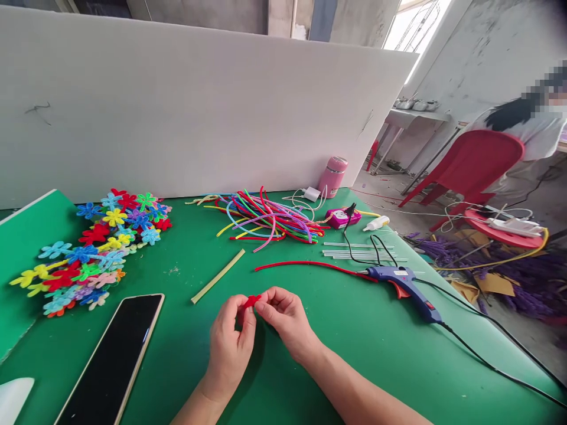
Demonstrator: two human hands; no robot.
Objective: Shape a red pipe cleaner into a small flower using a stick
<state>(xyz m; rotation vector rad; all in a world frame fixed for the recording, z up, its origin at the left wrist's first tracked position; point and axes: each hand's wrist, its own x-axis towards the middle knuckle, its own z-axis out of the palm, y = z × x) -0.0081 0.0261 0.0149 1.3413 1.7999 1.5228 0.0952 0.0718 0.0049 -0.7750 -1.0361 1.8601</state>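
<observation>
Between my two hands is a small piece of bent red pipe cleaner [251, 301], partly covered by my fingers. My left hand [231, 330] pinches it from the left, thumb in front. From the right, my right hand [286, 321] grips its other side between thumb and fingertips. Just beyond them a single long red pipe cleaner [305, 264] lies across the table, its right end by the nozzle of a blue glue gun [405, 283]. A short pale yellow strip [218, 277] rests left of my hands.
Colourful pipe-cleaner flowers [106, 242] are heaped at the left, near a phone [113, 360]. Loose pipe cleaners [266, 215] lie at the back, with clear glue sticks [354, 252], a pink bottle [334, 175] and a white bottle [376, 223]. Black cables [487, 363] run right. A person sits on a red chair [482, 153].
</observation>
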